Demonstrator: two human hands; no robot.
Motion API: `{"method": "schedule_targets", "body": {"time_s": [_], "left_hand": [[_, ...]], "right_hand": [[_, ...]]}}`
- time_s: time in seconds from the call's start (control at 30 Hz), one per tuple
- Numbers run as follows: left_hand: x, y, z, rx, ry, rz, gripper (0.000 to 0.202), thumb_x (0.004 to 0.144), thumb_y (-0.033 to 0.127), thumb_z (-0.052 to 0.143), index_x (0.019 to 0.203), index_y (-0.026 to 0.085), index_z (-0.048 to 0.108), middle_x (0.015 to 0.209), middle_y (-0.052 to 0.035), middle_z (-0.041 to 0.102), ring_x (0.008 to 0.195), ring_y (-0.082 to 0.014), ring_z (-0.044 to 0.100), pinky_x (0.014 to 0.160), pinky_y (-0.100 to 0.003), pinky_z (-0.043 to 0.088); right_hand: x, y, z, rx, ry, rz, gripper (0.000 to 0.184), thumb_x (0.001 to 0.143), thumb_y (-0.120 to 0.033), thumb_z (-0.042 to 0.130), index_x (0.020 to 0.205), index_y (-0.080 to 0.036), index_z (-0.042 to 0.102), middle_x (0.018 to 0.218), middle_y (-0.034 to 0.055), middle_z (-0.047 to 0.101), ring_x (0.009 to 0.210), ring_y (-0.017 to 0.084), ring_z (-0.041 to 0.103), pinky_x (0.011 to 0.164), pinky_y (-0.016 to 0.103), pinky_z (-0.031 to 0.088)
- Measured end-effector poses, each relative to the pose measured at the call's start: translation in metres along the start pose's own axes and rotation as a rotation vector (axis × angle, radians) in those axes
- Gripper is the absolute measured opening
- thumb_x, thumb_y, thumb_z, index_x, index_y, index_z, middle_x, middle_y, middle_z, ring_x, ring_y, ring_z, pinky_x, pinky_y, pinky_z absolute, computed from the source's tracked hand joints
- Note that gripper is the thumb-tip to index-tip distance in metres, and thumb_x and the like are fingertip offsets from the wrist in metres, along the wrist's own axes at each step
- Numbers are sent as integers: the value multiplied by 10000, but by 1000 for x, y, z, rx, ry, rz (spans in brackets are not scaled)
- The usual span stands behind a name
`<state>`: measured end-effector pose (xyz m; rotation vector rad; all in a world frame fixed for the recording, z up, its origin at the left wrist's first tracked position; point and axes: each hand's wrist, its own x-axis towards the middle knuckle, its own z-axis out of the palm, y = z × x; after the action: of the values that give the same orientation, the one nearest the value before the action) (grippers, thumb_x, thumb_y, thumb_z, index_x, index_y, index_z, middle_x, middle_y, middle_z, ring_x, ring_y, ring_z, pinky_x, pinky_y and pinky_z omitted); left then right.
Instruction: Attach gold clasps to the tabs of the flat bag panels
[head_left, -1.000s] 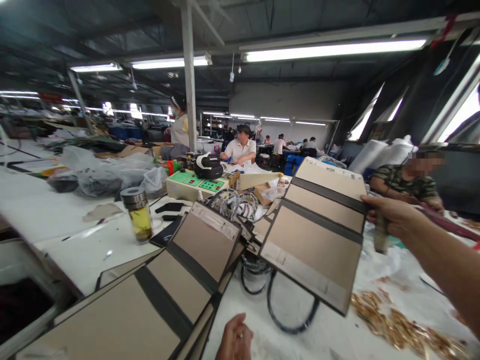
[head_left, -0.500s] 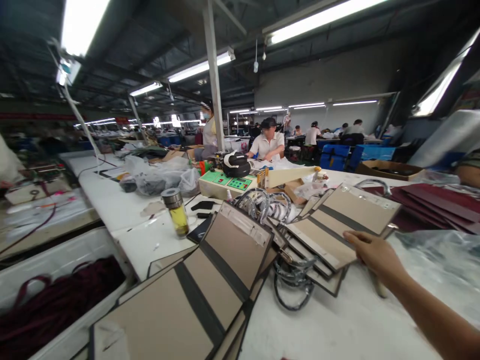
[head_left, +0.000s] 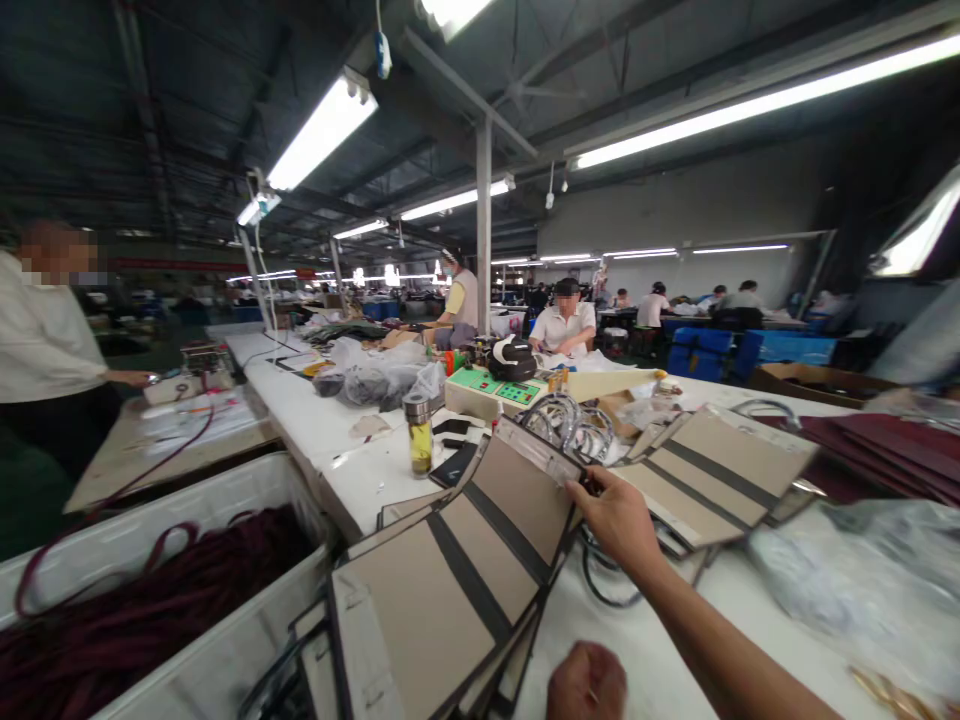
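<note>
The right hand (head_left: 616,517) has its grip pinched on the far corner of the tan panel (head_left: 457,600). It is best lifted flat, clear of the stack (head_left: 519,655) beneath. The left hand (head_left: 587,683) is just right of the panel, its grip unclear.

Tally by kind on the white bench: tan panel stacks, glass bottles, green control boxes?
Stacks of tan, dark-striped card panels: 2, near stack, right stack
Clear glass bottle of yellow liquid: 1
Cream control box with green top: 1
Total: 4

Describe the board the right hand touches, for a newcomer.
On the white table lie two fanned stacks of tan boards. It is the top board of the nearer stack, far end raised, the right hand holding that corner.
</note>
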<state>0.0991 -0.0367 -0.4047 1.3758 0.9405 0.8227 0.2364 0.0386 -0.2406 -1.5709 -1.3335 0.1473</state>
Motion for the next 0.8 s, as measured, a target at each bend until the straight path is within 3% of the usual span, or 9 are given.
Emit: {"method": "schedule_targets", "body": {"time_s": [0.1, 0.13, 0.2, 0.33, 0.43, 0.53, 0.63, 0.73, 0.8], "left_hand": [[-4, 12, -7, -198, 47, -5, 946, 789, 995, 340, 1243, 228, 658, 1252, -180, 664, 960, -280, 691, 697, -378, 565], [-7, 18, -10, -391, 70, -15, 911, 803, 947, 468, 1280, 190, 640, 1299, -192, 649, 972, -271, 682, 721, -363, 572], [-15, 31, -16, -668, 45, -68, 728, 880, 783, 610, 1267, 167, 640, 1317, -186, 660, 922, -244, 683, 713, -345, 586], [-39, 49, -26, -791, 4, -264, 439, 1073, 477, 466, 1039, 107, 701, 1103, -173, 733, 783, -223, 698, 652, -344, 603], [-56, 47, -29, -718, 21, -415, 365, 1081, 342, 461, 931, 104, 694, 831, -111, 717, 640, -199, 673, 582, -326, 589], [-66, 38, -34, -573, 7, -451, 351, 1066, 336, 505, 864, 111, 685, 751, -90, 702, 584, -178, 653, 540, -288, 561], [-76, 31, -43, -342, -130, -480, 493, 1019, 555, 561, 828, 120, 692, 723, -94, 710, 512, -158, 612, 421, -222, 418], [-94, 35, -50, -5, -417, -540, 732, 887, 823, 568, 791, 116, 729, 628, -90, 681, 456, -129, 543, 396, -195, 256], [-106, 51, -48, 217, -604, -471, 764, 832, 866, 598, 759, 120, 747, 600, -75, 664, 485, -119, 532, 437, -199, 276]], "right_hand": [[-35, -14, -25, 20, 74, 20, 275, 868, -469, 612, 771, -218, 663, 674, -12, 626, 658, 175, 555, 651, 286, 386], [-48, -18, -33, 39, 100, 34, 257, 878, -455, 605, 814, -217, 676, 713, -11, 650, 682, 171, 564, 671, 280, 405], [-75, -22, -48, 127, 176, 52, 205, 887, -402, 598, 871, -214, 679, 863, 17, 719, 740, 167, 588, 714, 278, 443], [-129, -15, -73, 228, 366, 31, 106, 845, -305, 639, 832, -207, 599, 1390, 117, 649, 950, 181, 640, 818, 291, 486], [-178, -5, -90, 196, 285, 117, 107, 849, -302, 639, 839, -213, 581, 1102, 78, 726, 698, 129, 580, 650, 258, 454], [-229, 4, -104, 164, 165, 214, 166, 902, -357, 613, 812, -226, 565, 664, -36, 575, 575, 129, 497, 557, 247, 393], [-274, 13, -111, 145, 203, 337, 258, 950, -438, 582, 803, -228, 550, 679, -27, 572, 638, 155, 548, 596, 257, 430], [-306, 24, -113, 188, 183, 462, 297, 987, -488, 542, 881, -218, 601, 783, 6, 648, 747, 188, 612, 682, 275, 484], [-319, 29, -114, 212, 122, 492, 303, 996, -490, 538, 921, -211, 627, 839, 21, 678, 807, 200, 631, 734, 281, 495]]}}
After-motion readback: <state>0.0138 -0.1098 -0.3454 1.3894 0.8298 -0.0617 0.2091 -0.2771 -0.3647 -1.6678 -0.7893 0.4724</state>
